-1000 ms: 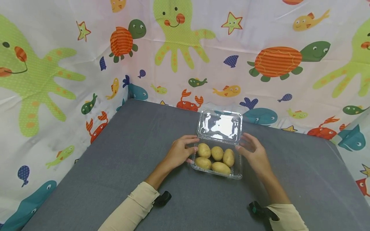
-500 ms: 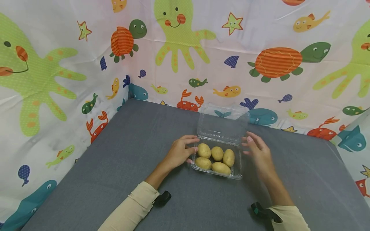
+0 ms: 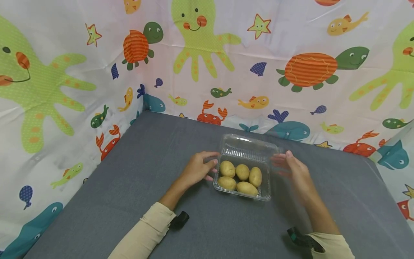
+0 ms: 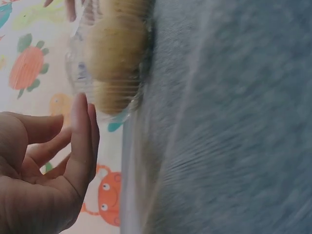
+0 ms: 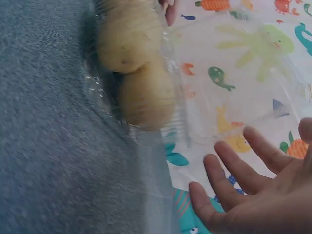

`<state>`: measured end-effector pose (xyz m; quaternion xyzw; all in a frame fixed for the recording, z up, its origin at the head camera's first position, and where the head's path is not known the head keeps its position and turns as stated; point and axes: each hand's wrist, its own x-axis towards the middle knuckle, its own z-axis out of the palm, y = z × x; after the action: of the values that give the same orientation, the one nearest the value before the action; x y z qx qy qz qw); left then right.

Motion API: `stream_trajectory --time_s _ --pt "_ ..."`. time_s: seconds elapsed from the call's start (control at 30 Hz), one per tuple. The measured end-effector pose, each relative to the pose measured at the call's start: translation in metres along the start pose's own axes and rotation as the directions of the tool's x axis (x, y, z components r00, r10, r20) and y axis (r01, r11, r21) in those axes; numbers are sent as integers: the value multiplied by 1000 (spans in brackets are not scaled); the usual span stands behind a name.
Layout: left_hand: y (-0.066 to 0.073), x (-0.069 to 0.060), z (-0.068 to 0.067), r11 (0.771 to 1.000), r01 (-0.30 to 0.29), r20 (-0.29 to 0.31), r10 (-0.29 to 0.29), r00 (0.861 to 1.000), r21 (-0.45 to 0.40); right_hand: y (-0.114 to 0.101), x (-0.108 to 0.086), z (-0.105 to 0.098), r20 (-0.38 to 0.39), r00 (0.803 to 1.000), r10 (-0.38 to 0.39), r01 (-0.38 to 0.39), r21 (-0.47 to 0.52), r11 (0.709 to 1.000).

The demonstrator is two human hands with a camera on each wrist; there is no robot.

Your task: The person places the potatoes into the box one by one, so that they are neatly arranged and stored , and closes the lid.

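Note:
A clear plastic clamshell box [image 3: 242, 195] sits on the grey table with its lid [image 3: 250, 142] raised from the hinge at the far side. Several potatoes [image 3: 247, 188] lie inside it. By the box's left wall, my left hand [image 3: 196, 168] has loosely bent fingers; the left wrist view shows nothing between them, with a fingertip close to the plastic. My right hand [image 3: 300, 177] is off the right side, near the lid's corner, fingers spread and somewhat blurred. Potatoes [image 5: 146, 95] show through the wall in the right wrist view, where the right hand [image 5: 258, 190] is bare.
Grey cloth [image 3: 181, 136] covers the table. A white curtain [image 3: 233, 82] with printed sea animals hangs along the back and sides, close behind the lid. Black straps with cameras [image 3: 179, 220] are on both wrists.
My right hand has drawn away from the box to the right. The lid has tilted, and its top edge appears lower in view. My left hand has shifted slightly left, away from the wall.

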<state>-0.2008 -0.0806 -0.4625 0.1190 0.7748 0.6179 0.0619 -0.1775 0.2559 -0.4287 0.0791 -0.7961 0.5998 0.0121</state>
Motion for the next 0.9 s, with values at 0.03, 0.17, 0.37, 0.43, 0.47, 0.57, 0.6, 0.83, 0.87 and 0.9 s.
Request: stream_trajectory --time_s 0.03,0.17,0.37,0.43,0.47,0.57,0.6,0.83,0.87,0.9 --pt "1 0 -2 1000 4 -4 -4 1000 -2 -1 -1 -2 15 1000 2 -2 -5 1000" --pt "8 -1 -8 1000 23 -15 -23 1000 -16 -5 -2 -8 78 997 10 -7 -38 999" --pt "21 -4 -13 999 54 1 -54 999 -6 -12 -6 -15 162 986 36 -13 -141 990" --pt "24 -5 -14 999 52 20 -52 998 5 -13 -8 -17 181 983 44 -12 -173 985" --pt "25 -5 -15 999 50 31 -50 998 11 -14 -9 -18 189 981 47 -12 -186 983" --pt "26 -6 -15 998 52 63 -53 997 28 -16 -11 -23 216 974 69 -15 -243 970" --pt "26 -6 -15 998 52 74 -55 996 31 -17 -12 -24 226 971 83 -21 -263 964" --pt "26 -8 -18 995 89 199 -97 975 47 -17 -16 -32 317 932 178 -77 -308 948" --pt "26 -8 -19 995 92 220 -101 970 49 -17 -16 -32 327 927 182 -78 -307 949" --pt "25 -8 -20 994 94 238 -103 966 47 -17 -16 -32 335 924 185 -80 -303 950"
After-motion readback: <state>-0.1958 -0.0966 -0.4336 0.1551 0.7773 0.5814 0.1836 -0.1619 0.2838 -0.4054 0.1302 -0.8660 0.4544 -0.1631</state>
